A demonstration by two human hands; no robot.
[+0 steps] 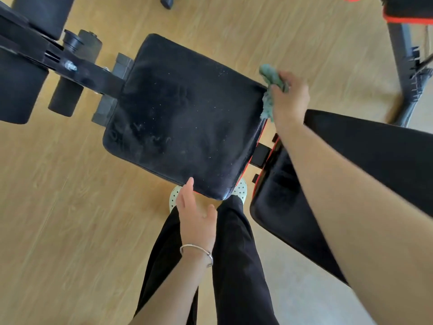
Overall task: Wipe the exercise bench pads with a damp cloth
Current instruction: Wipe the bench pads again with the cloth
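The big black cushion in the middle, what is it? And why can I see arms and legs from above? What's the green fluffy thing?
The camera sits on a person's head and looks down, so you see that person's own arms, black trousers and pale shoes. The black cushion is the seat pad of an exercise bench, standing on a wooden floor. It has pale dusty specks on it. The second black cushion, on the right, is the back pad. The black tubes on the left are foam rollers. The green fluffy thing is a cloth, bunched up in the right hand at the seat pad's far right corner. The left hand, with a bracelet at the wrist, holds nothing; its fingers are relaxed by the pad's near edge.
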